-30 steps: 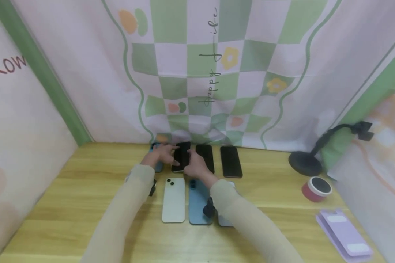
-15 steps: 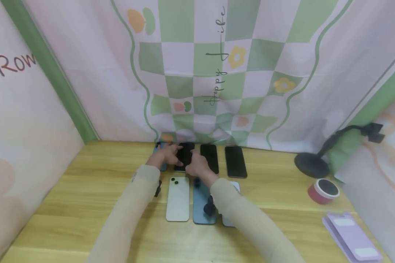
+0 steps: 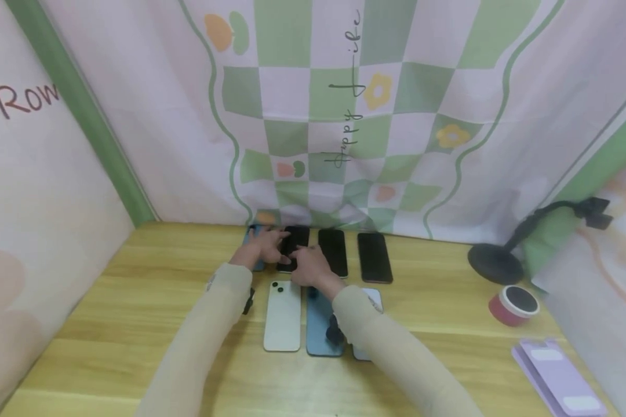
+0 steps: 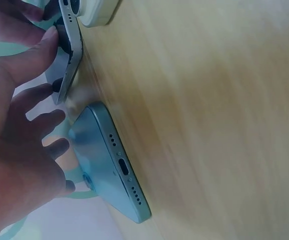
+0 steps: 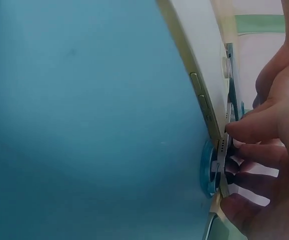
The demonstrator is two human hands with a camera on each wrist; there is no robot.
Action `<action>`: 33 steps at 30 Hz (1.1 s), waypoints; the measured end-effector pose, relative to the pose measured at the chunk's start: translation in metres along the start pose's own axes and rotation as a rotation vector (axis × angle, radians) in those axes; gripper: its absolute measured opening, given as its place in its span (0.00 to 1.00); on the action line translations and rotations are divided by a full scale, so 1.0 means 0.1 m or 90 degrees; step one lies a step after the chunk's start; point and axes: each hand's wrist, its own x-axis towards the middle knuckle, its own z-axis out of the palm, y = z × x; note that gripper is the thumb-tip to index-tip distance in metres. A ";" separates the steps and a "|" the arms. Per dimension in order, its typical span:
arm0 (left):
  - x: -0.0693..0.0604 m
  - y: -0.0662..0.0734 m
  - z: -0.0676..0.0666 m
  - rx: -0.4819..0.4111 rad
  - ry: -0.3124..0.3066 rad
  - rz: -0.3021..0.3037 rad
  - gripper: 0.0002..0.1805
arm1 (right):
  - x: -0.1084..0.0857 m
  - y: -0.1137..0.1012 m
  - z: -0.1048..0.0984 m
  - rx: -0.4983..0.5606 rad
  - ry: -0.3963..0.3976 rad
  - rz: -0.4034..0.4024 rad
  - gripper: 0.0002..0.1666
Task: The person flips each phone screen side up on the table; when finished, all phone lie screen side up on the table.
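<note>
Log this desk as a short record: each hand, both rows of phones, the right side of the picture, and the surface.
Left hand: fingers spread at the second phone from left, back row
Right hand: fingers at that same phone
Back row: leftmost phone blue, backside up; second, third phone and fourth phone dark screens up
Front row: white phone, blue phone, pale phone partly hidden by right sleeve
Right side: black stand, pink jar, purple holder
Surface: wooden table
</note>
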 end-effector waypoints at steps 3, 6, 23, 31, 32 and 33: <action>-0.02 -0.03 -0.02 -0.004 0.005 0.007 0.44 | -0.01 -0.01 -0.01 -0.002 -0.005 0.010 0.27; -0.06 -0.11 -0.06 -0.024 0.021 0.007 0.42 | -0.02 -0.05 -0.02 -0.018 0.005 0.000 0.26; -0.12 -0.80 -0.08 -0.162 0.077 -0.006 0.39 | 0.19 -0.48 0.16 -0.185 -0.036 -0.157 0.24; -0.12 -0.81 -0.08 -0.169 0.063 -0.015 0.44 | 0.30 -0.56 0.26 -0.173 -0.045 -0.120 0.37; -0.11 -0.81 -0.09 -0.168 0.059 -0.018 0.44 | 0.30 -0.56 0.27 -0.172 -0.047 -0.117 0.37; -0.11 -0.81 -0.09 -0.166 0.056 -0.022 0.44 | 0.31 -0.56 0.27 -0.171 -0.045 -0.117 0.37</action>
